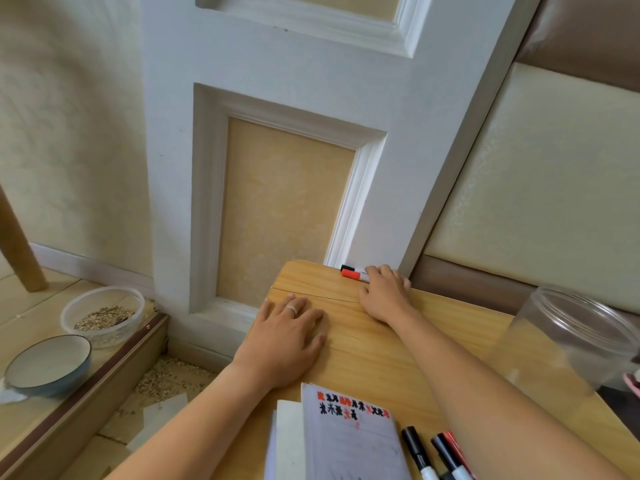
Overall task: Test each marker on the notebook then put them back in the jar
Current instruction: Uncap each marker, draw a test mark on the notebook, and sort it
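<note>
An open notebook (349, 441) with red and black test marks along its top lies at the near edge of the wooden table (381, 355). To its right lie three markers: two with black caps (414, 445) (445, 450) and a red one (456, 445). A clear plastic jar (568, 337) stands at the table's right side and looks empty. My left hand (287, 337), wearing a ring, rests flat on the table. My right hand (384, 292) reaches to the far edge by the wall, its fingers curled over the barrels of a red-capped marker (349, 274) and a black-capped marker (346, 267).
A white block (289, 438) lies on the notebook's left page. On the floor to the left are a clear tub of seeds (104, 315), a blue bowl (48, 365) and scattered seed. A panelled wall rises right behind the table. Something pink (633, 382) shows at the right edge.
</note>
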